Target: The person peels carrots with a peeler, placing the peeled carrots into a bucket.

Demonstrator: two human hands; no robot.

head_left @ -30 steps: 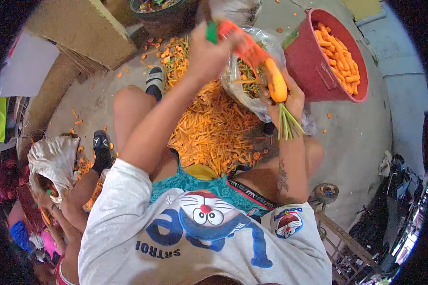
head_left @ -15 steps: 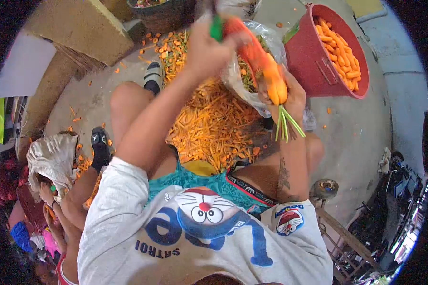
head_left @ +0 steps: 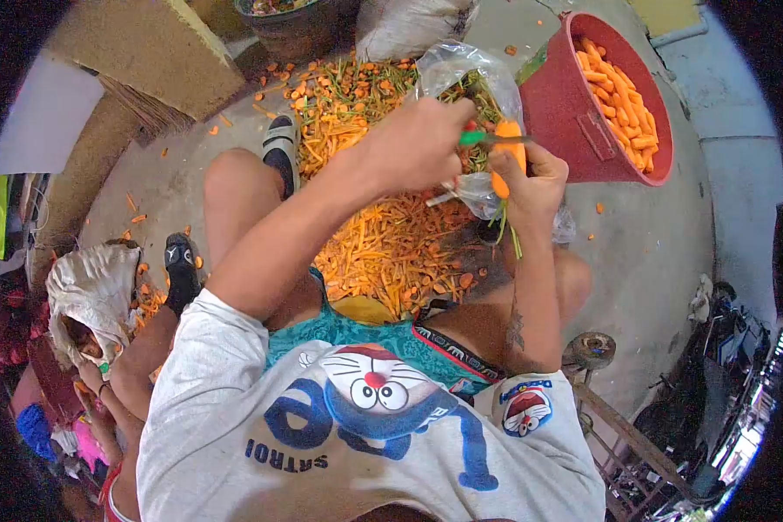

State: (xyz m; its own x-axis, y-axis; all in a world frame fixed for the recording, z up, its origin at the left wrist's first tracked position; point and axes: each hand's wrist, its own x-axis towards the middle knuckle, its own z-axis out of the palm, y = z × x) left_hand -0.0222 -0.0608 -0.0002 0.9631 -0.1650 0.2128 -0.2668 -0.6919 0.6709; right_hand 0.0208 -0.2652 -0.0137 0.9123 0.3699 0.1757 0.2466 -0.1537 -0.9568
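Observation:
My left hand is closed around the green handle of a knife. Its thin grey blade lies across the upper part of an orange carrot. The carrot stands roughly upright in my right hand, thumb and fingers wrapped round it. Green stems hang from the carrot's lower end. Behind and below my hands is a clear plastic bag with green and orange scraps inside. A heap of carrot peelings covers the floor between my legs.
A red tub of peeled carrots stands at the upper right. A dark bin and a white sack are at the top. At the lower left, another person's hand is by a pale sack.
My left hand has come down and right with the knife, from above the carrot onto it. The carrot has turned more upright in my right hand.

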